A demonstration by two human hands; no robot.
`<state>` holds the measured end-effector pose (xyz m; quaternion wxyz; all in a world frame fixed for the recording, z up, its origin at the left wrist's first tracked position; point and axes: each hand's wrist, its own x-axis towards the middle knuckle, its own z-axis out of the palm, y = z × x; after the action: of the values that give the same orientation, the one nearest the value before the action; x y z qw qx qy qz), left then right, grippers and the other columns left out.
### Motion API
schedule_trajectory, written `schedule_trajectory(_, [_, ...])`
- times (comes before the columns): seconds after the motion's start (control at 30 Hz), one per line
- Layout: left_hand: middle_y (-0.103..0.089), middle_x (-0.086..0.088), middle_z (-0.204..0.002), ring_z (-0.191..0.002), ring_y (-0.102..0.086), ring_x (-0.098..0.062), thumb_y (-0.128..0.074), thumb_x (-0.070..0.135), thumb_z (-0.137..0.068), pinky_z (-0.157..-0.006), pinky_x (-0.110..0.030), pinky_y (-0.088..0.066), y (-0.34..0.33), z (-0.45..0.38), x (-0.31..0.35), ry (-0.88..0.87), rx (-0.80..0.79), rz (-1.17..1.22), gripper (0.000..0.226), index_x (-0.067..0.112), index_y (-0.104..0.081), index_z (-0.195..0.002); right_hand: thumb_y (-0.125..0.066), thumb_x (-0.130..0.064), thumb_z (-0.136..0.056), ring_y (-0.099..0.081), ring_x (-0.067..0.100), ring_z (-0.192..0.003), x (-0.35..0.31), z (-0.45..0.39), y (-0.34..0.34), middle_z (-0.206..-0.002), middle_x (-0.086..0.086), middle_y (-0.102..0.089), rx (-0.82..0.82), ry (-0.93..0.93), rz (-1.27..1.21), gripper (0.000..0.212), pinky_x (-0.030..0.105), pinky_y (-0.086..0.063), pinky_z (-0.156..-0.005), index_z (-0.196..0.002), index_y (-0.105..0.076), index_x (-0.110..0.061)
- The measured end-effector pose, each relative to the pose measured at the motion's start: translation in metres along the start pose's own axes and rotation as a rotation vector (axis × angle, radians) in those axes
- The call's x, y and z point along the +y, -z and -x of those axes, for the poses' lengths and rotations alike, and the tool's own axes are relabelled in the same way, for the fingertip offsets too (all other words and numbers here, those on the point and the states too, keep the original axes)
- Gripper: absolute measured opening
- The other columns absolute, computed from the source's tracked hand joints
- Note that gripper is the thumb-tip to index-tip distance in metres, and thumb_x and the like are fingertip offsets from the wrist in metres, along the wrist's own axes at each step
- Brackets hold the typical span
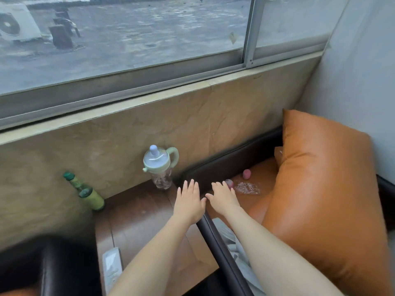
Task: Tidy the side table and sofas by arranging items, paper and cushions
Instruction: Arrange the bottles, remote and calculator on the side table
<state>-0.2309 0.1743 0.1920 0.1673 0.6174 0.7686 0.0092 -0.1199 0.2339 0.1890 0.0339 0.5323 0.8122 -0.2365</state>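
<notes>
Both hands are reaching out flat, fingers straight: left hand [189, 200] over the counter [136, 221], right hand [222, 196] touching a plastic wrapper [248, 187] on the sofa [256, 204].

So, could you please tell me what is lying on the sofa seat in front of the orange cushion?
On the sofa seat lie a crumpled clear plastic wrapper and a small pink object. The right hand partly covers another small purplish item. Anything behind the orange cushion is hidden.

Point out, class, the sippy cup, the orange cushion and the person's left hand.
sippy cup [159, 165], head view, on its pale green lid.
orange cushion [324, 189], head view, on its front face.
left hand [189, 202], head view, on the back of the hand.
</notes>
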Motion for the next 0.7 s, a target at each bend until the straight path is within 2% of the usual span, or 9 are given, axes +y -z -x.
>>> schedule_trajectory(0.37, [0.0,-0.008,-0.16,-0.147,0.003,-0.026,-0.028,0.039,-0.101,-0.119,-0.042,-0.003,-0.047,-0.138,0.042,0.017,-0.128,-0.047,0.062,0.009,-0.006,-0.152,-0.036,-0.038,-0.1,-0.009,0.024,-0.145,0.117,-0.126,-0.018,-0.155,0.007,-0.023,-0.092,-0.13,-0.068,0.056,0.045,-0.011,-0.117,-0.147,-0.023,-0.012])
schedule_trajectory(0.7, [0.0,-0.009,-0.16,-0.147,0.002,-0.026,-0.028,0.039,-0.101,-0.118,-0.042,-0.002,-0.142,-0.255,0.083,-0.066,-0.229,-0.094,0.064,0.006,-0.005,-0.151,-0.038,-0.033,-0.099,-0.01,0.024,-0.145,0.24,-0.216,-0.058,-0.155,0.006,-0.024,-0.151,-0.262,-0.053,0.056,0.042,-0.01,-0.117,-0.148,-0.023,-0.01])
